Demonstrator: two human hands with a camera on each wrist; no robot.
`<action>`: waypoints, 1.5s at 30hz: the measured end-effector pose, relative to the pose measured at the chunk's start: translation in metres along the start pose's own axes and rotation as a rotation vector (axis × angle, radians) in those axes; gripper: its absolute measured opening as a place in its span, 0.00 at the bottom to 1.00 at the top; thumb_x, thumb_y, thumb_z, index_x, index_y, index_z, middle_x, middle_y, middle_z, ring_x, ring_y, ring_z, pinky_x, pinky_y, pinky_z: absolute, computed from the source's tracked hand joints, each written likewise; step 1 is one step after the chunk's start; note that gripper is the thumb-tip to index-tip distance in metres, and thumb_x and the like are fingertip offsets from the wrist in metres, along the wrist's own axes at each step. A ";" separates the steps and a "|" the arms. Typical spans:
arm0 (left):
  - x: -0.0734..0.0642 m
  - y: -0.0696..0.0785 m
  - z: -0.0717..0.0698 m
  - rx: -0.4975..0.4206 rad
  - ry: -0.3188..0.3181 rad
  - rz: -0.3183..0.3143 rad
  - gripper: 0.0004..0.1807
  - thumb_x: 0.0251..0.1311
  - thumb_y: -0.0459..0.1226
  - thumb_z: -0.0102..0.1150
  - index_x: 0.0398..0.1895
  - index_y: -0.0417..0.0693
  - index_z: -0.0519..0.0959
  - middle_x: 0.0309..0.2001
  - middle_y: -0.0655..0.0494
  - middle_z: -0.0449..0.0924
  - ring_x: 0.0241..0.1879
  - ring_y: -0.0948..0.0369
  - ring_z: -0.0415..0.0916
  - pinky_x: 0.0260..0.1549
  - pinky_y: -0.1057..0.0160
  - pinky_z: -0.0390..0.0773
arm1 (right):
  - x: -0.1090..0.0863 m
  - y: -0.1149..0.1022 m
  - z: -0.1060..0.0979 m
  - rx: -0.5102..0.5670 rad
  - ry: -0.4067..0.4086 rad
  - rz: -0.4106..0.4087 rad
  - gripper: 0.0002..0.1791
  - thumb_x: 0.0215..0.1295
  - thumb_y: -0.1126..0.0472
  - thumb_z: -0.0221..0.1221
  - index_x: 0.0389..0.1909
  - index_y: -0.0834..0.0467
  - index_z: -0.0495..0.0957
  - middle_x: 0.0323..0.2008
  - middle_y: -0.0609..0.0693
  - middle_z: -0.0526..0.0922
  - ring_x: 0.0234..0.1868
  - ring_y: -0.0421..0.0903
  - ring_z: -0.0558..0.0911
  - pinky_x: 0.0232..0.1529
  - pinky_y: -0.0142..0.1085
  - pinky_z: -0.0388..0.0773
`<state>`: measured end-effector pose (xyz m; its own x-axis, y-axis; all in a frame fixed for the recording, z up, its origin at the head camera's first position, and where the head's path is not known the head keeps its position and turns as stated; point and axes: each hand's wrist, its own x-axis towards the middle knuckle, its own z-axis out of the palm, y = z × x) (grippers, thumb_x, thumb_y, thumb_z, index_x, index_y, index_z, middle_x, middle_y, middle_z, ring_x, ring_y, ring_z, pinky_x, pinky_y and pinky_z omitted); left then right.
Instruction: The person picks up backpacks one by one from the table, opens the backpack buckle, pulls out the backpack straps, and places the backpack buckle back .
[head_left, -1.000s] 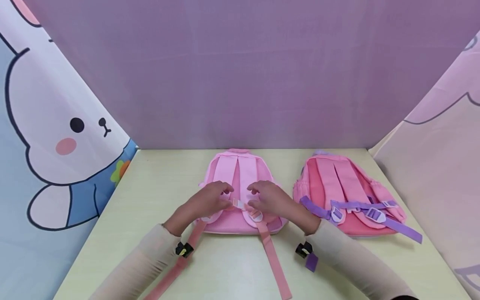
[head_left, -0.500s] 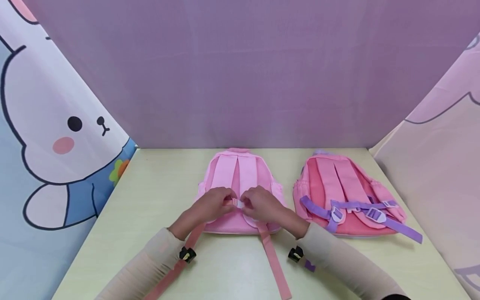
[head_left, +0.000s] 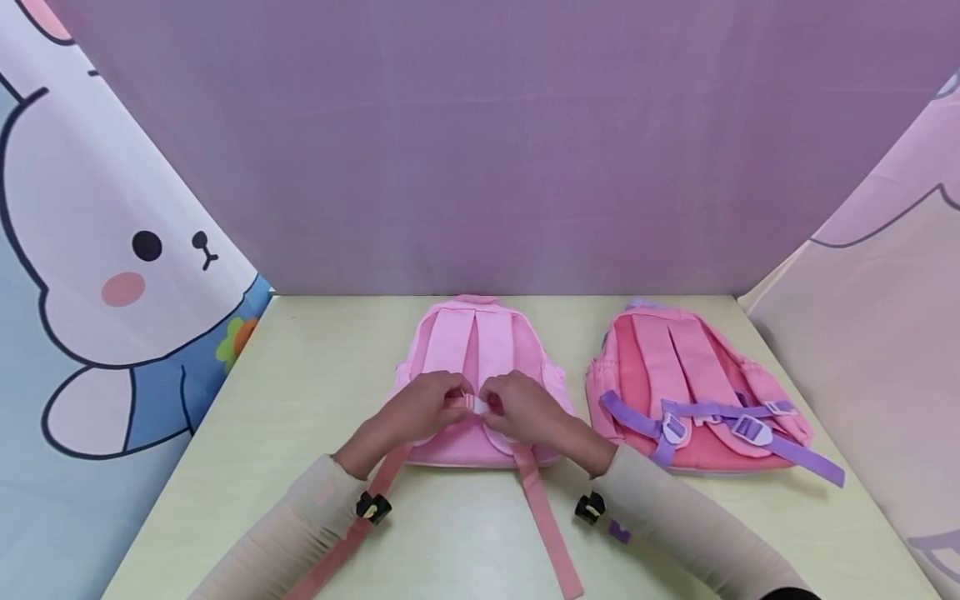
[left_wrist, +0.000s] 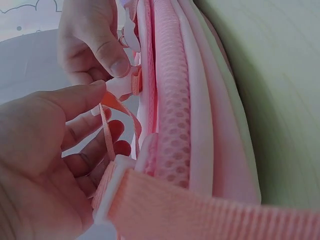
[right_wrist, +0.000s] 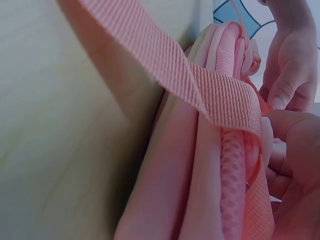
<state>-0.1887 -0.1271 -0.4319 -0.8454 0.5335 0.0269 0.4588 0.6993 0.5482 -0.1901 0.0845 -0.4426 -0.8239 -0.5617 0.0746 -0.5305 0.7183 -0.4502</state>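
Observation:
A light pink backpack (head_left: pixel 457 337) lies on the table with its shoulder straps facing up. Across those straps runs a thin peach chest strap (left_wrist: pixel 119 104) with a small white buckle (head_left: pixel 477 406) at the middle. My left hand (head_left: pixel 418 410) pinches the left end of the strap and buckle between thumb and forefinger. Opposite it, my right hand (head_left: pixel 527 410) pinches the buckle's right end, fingertips curled in. Only a narrow gap separates the two hands. The fingers partly hide the buckle, so whether its halves are locked cannot be seen.
A darker pink backpack (head_left: pixel 686 354) with purple straps (head_left: pixel 802 458) lies at the right. Two loose peach webbing tails (head_left: pixel 551 533) trail from the light pink backpack toward the front edge. A purple cloth wall (head_left: pixel 495 150) rises behind the table.
Both hands have come down and inward from loosely curled poses above the chest strap to pinch the buckle's two sides. Over the last half second they have barely moved.

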 end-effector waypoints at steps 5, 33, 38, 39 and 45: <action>0.000 -0.001 -0.002 -0.035 0.003 0.005 0.11 0.63 0.36 0.67 0.48 0.49 0.83 0.27 0.60 0.69 0.31 0.63 0.67 0.31 0.67 0.69 | 0.000 0.000 -0.002 -0.002 0.022 -0.029 0.09 0.60 0.60 0.69 0.39 0.54 0.82 0.26 0.42 0.76 0.34 0.40 0.72 0.40 0.34 0.74; 0.002 -0.006 0.013 0.055 0.033 -0.032 0.09 0.61 0.38 0.70 0.45 0.51 0.85 0.26 0.61 0.71 0.30 0.64 0.67 0.30 0.67 0.68 | 0.004 0.010 -0.002 -0.103 0.134 -0.129 0.07 0.47 0.62 0.70 0.28 0.50 0.82 0.19 0.39 0.75 0.29 0.39 0.71 0.35 0.32 0.69; 0.003 -0.007 0.014 0.045 0.041 -0.022 0.08 0.61 0.38 0.71 0.43 0.51 0.86 0.25 0.62 0.72 0.30 0.64 0.68 0.30 0.68 0.69 | 0.003 0.011 -0.001 -0.127 0.150 -0.138 0.07 0.47 0.61 0.71 0.28 0.50 0.83 0.20 0.39 0.76 0.29 0.38 0.71 0.35 0.33 0.69; 0.003 -0.007 0.014 0.043 0.042 -0.016 0.08 0.61 0.38 0.71 0.42 0.51 0.86 0.25 0.62 0.72 0.30 0.64 0.68 0.30 0.68 0.69 | 0.003 0.011 0.000 -0.129 0.152 -0.138 0.07 0.47 0.61 0.71 0.28 0.50 0.83 0.20 0.40 0.76 0.29 0.38 0.71 0.35 0.33 0.69; 0.002 -0.006 0.014 0.039 0.049 -0.017 0.07 0.60 0.38 0.71 0.42 0.51 0.86 0.25 0.63 0.74 0.29 0.65 0.68 0.29 0.69 0.70 | 0.004 0.012 0.002 -0.117 0.150 -0.130 0.07 0.47 0.61 0.71 0.28 0.51 0.84 0.19 0.39 0.75 0.28 0.38 0.70 0.35 0.32 0.69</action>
<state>-0.1896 -0.1238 -0.4471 -0.8651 0.4980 0.0597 0.4537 0.7265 0.5161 -0.1993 0.0902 -0.4492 -0.7627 -0.5919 0.2605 -0.6466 0.6914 -0.3222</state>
